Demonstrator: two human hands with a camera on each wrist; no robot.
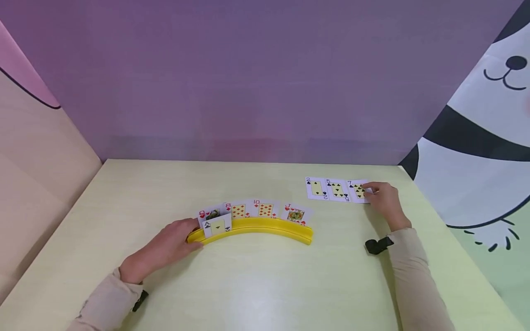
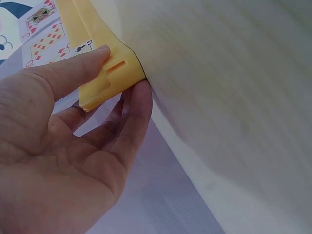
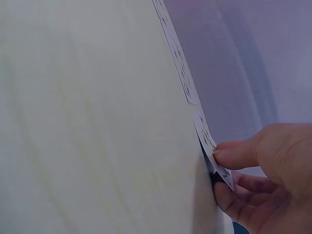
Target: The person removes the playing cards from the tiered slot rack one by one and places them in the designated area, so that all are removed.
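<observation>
My left hand (image 1: 171,241) grips the left end of a curved yellow card holder (image 1: 265,225), thumb on the near side and fingers behind. Standing in the holder are a red queen (image 1: 202,216), an eight of diamonds (image 1: 239,210), a ten of diamonds (image 1: 265,209) and a red jack (image 1: 296,214). A black ace (image 1: 217,225) stands in front at the left, overlapping the queen. At the back right, my right hand (image 1: 385,202) pinches the right end of a black seven card (image 1: 357,191). In the right wrist view that end of the seven (image 3: 207,139) is raised off the table.
A black two card (image 1: 316,188) and a black five card (image 1: 337,190) lie face up in a row left of the seven. The pale table (image 1: 248,285) meets a purple wall (image 1: 256,92) at its back edge. Black straps (image 1: 377,246) hang at the wrists.
</observation>
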